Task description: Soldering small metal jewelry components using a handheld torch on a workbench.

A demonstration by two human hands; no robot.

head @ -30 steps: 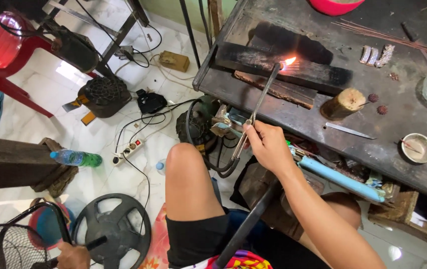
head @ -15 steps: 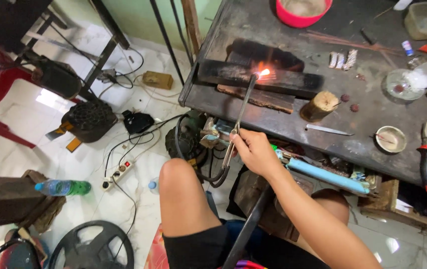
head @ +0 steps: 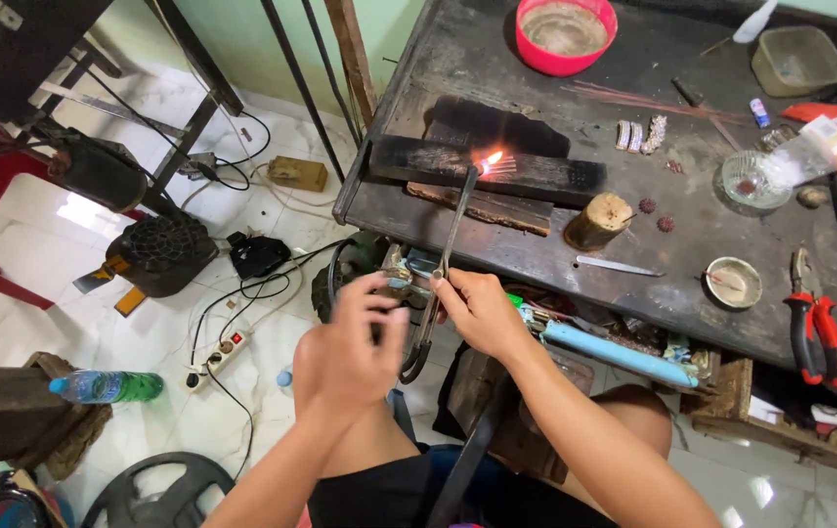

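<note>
Red bowl (head: 566,35), charred black block (head: 496,168), orange flame (head: 490,158), red-handled pliers (head: 811,323).

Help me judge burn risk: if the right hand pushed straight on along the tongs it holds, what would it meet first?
Likely the bench edge, then the charred block where the flame burns at the tip of the tongs. The right hand sits just short of the bench; depth is unclear.

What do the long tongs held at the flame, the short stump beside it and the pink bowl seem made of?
Long dark tongs: likely metal, dull and thin, tip unharmed in the flame. Short tan stump: looks like wood, with rough bark-like sides and a pale cut top. Round pink bowl: probably plastic, with a smooth bright rim.
</note>
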